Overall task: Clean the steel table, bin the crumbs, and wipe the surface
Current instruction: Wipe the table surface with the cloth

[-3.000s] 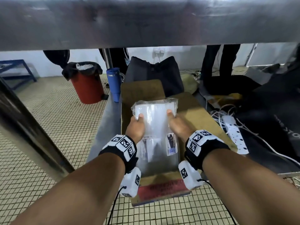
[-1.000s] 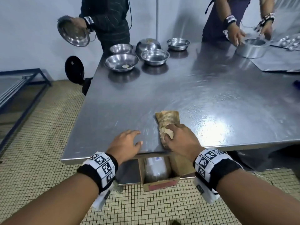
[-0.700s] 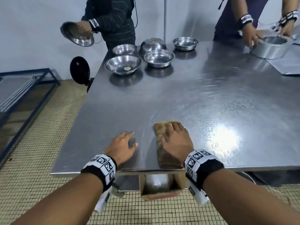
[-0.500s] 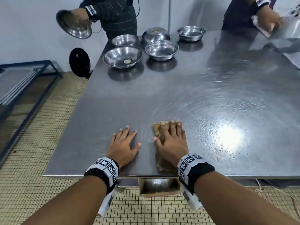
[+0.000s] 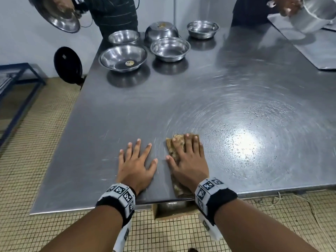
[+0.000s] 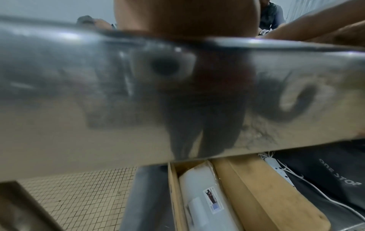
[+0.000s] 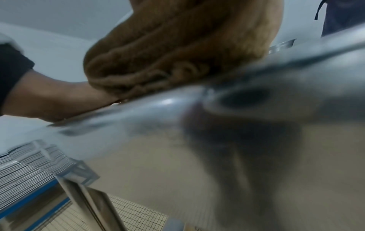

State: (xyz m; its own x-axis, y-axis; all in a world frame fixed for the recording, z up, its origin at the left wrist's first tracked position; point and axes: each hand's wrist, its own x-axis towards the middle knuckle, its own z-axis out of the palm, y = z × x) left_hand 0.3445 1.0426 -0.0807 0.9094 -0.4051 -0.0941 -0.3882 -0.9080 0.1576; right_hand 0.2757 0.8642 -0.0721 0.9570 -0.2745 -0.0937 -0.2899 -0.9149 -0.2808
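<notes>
A brown folded cloth lies near the front edge of the steel table. My right hand presses flat on it with straight fingers. The cloth's bunched end fills the top of the right wrist view, above the table's front rim. My left hand rests flat on the bare steel just left of the cloth, fingers spread. In the left wrist view only the heel of that hand shows over the table's rim. Water droplets glisten to the right of the cloth.
Several steel bowls stand at the table's far left. One person behind them holds up a steel bowl; another at the far right handles a steel pot. Under the table sits a cardboard box with a plastic-wrapped pack.
I came up from the box under the table. My right hand went from gripping the cloth to pressing it flat and slid it a little forward; my left hand flattened beside it.
</notes>
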